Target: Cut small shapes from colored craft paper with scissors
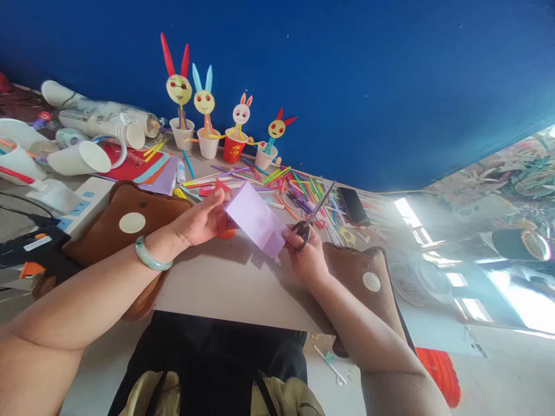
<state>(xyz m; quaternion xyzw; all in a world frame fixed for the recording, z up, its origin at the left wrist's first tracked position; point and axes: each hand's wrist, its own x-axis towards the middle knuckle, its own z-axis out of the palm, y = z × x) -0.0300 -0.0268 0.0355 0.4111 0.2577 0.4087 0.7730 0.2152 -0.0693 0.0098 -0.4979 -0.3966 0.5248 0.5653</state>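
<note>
Between my hands, above the table, a piece of light purple paper (255, 216) is stretched out at a slant, its lower right end folded over. My left hand (208, 216) pinches the paper's upper left edge. At the other end, my right hand (307, 251) grips the paper between thumb and fingers and also holds a pair of scissors (319, 202). The scissors' blades point up and to the right, and their dark handles sit in the fingers. Some of the left fingers are hidden behind the paper.
Behind lie many coloured sticks (277, 179) and a phone (353, 206). Several rabbit-faced figures in cups (233, 149) line the blue wall. Coloured paper sheets (162, 176), paper cups (82, 159) and a glue gun (34, 248) are at left. Brown cushions (117, 219) flank the table (229, 289).
</note>
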